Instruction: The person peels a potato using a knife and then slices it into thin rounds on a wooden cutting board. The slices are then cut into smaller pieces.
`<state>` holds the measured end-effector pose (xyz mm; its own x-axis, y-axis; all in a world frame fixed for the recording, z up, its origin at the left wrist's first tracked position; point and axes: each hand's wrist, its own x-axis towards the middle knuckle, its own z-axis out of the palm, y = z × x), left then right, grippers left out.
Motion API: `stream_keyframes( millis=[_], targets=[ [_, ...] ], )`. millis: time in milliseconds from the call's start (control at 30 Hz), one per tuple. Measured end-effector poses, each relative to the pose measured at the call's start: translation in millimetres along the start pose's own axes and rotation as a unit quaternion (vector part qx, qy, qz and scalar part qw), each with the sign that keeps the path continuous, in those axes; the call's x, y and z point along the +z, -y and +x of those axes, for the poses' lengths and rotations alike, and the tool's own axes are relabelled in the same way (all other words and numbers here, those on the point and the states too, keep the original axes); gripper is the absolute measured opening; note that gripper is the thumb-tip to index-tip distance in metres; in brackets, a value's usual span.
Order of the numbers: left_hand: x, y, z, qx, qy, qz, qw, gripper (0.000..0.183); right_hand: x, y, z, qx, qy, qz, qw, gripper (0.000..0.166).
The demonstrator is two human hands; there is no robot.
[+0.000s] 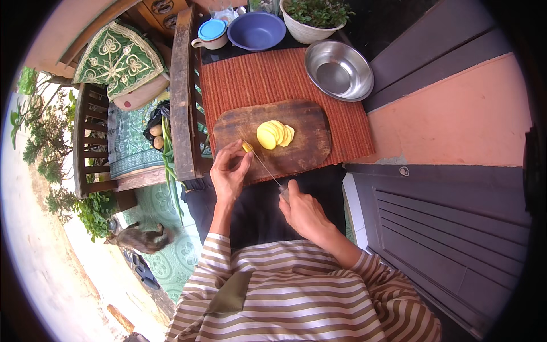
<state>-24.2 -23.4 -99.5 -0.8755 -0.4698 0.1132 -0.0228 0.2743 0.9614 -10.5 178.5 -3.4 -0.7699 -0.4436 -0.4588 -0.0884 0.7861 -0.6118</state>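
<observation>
A worn wooden cutting board lies on an orange ribbed mat. Overlapping round yellow slices, perhaps potato, rest near its middle. Over the board's left part, my left hand pinches a small yellow piece between thumb and fingers. My right hand is closed around the handle of a kitchen knife just off the board's near edge. The thin blade slants up and left, its tip end at the yellow piece. Whether the blade cuts into the piece, I cannot tell.
Beyond the board stand a steel bowl, a blue plastic basin, a lidded cup and a potted plant. A wooden armrest borders the mat's left. Potatoes and green onions lie beyond it. A cat lies on the floor.
</observation>
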Motion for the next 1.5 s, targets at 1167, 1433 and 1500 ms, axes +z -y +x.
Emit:
stream_keyframes(
  millis=[1167, 1433, 1500],
  targets=[
    [-2.5, -0.5, 4.2, -0.047, 0.019, -0.026, 0.998, 0.030, 19.4, 23.0, 67.5, 0.055, 0.004, 0.022, 0.998, 0.033],
    [-5.3, -2.6, 2.9, -0.043, 0.033, -0.069, 0.996, 0.033, 24.3, 11.2, 31.7, 0.074, 0.015, 0.020, 0.997, 0.033],
    [-5.2, -1.9, 3.0, -0.039, 0.038, -0.065, 0.996, 0.033, 24.2, 7.9, 16.5, 0.084, 0.028, 0.015, 0.996, 0.032]
  ],
)
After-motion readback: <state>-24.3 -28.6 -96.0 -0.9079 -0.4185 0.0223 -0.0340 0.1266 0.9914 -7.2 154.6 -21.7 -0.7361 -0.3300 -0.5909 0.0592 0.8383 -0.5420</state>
